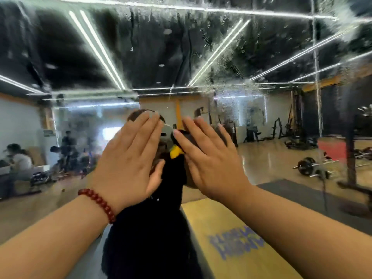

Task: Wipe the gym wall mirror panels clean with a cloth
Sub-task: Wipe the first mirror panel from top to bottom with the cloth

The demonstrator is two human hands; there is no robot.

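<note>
Nearest to us, a red bead bracelet (97,204) circles our left wrist. Our left hand (128,164) and right hand (209,158) are raised side by side, fingers straight and released, grasping nothing; whether the palms touch the glass we cannot tell. No cloth shows in either hand, unless the small yellow scrap (175,152) between them is part of one. Beyond them, the mirror (181,47) is wet, with droplets and runs across its upper part. We judge that bare palms on wet glass would leave smears, and the runs could dry into streaks if not wiped soon.
</note>
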